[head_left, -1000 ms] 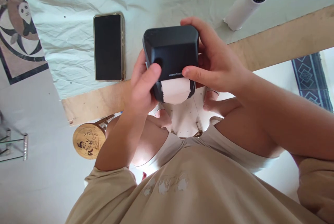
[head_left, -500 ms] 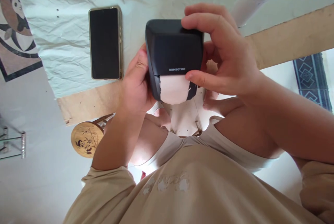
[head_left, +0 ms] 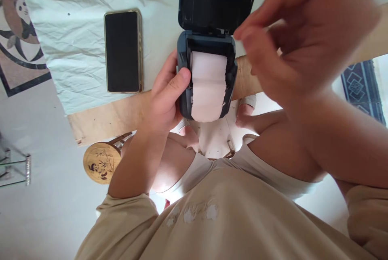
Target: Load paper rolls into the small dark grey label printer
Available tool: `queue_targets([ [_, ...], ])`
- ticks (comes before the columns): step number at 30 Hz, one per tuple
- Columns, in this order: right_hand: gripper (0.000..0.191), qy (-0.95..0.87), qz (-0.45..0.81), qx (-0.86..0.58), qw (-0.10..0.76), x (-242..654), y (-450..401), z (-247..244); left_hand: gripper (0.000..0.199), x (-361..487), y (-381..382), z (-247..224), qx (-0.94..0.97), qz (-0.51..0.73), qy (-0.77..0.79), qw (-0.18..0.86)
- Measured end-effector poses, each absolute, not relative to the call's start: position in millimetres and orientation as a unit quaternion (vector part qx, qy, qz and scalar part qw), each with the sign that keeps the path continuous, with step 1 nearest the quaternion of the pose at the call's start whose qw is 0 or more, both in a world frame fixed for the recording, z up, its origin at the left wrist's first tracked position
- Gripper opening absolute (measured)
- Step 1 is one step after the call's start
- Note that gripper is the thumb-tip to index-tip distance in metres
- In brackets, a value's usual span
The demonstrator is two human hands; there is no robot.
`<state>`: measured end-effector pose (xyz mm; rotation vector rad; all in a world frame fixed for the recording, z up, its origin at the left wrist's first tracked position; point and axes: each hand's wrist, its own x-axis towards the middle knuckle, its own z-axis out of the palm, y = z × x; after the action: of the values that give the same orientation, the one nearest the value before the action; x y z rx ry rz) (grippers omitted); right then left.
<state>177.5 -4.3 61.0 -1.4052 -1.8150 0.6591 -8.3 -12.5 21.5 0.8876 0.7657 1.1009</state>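
My left hand (head_left: pixel 165 98) is wrapped around the side of a dark label printer (head_left: pixel 183 56), its thumb on the near-left rim. The printer's black lid (head_left: pixel 218 3) stands swung up and back. Inside lies a roll of white label paper (head_left: pixel 209 82), its torn-edged end hanging over the front. My right hand (head_left: pixel 291 38) is slightly smeared by motion beside the lid's right edge. Its thumb and forefinger are drawn together in a pinch near the hinge. Whether anything is between them is not visible.
A smartphone (head_left: pixel 123 52) in a clear case lies left of the printer on a pale green cloth (head_left: pixel 75 50). The cloth covers part of a table with a wooden edge (head_left: pixel 106 118). Below left stands a round wooden stool (head_left: pixel 101 163) with a panda picture.
The printer's lid has gone from shut to raised, baring the paper roll. My right hand has moved up and right off the printer's front. My left hand keeps its hold.
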Motion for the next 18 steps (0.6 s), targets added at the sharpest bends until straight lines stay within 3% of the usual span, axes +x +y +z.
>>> queue_targets([
  [2,0.020,-0.758,0.176,-0.535,0.328,178,-2,58,0.029,-9,-13,22,0.409,0.484,0.346,0.691],
  [4,0.023,-0.803,0.125,-0.534,0.232,177,-1,57,0.029,-10,-13,23,0.425,0.466,0.348,0.694],
  [6,0.027,-0.821,0.103,-0.545,0.132,174,-3,59,0.029,-10,-13,24,0.434,0.452,0.350,0.696],
  [9,0.023,-0.810,0.113,-0.572,0.065,170,-6,65,0.028,-8,-14,25,0.434,0.455,0.357,0.691],
  [12,0.021,-0.797,0.161,-0.575,0.092,170,-9,69,0.029,-4,-16,25,0.426,0.458,0.369,0.687],
  [18,0.032,-0.738,0.339,-0.526,0.253,185,-13,84,0.024,-6,-15,28,0.396,0.471,0.399,0.680],
])
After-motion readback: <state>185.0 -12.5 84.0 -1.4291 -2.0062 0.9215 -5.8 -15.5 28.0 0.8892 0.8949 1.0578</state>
